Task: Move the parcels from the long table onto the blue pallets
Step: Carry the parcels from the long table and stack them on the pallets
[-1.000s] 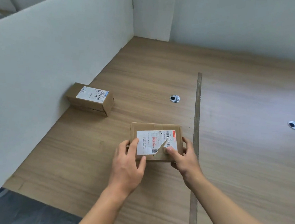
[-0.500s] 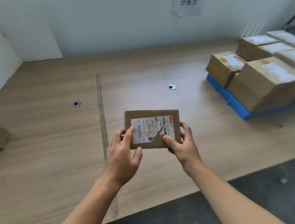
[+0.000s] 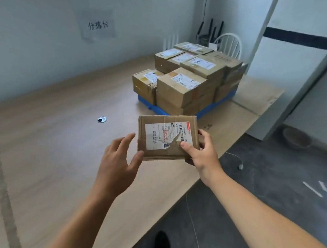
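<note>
The long bench (image 3: pixel 59 134) fills the view, and at its far end sits the blue pallet (image 3: pixel 206 110), already loaded with a stack of boxes (image 3: pixel 184 82) two and three high. So this is the carry step: one parcel (image 3: pixel 167 140) is up off the bench, held in the air between the person and the pallet, its label facing up.

The right hand (image 3: pixel 202 157) has it. The thumb presses on top at the torn corner of the label and the fingers (image 3: pixel 202 136) wrap round the right edge. The left hand (image 3: pixel 118 159) is spread wide and holds nothing, its thumb right at the parcel's near-left corner; whether it touches, I can't tell.

Next, I reckon, comes a reach forward to find a flat spot on the stack, likely on the lower front boxes, and to set the parcel level so it doesn't slide.

Writing now: the wall sign (image 3: pixel 98 25) reads 分拣台. The parcel's white label (image 3: pixel 162 136) shows barcodes and red print, too blurred to read.
</note>
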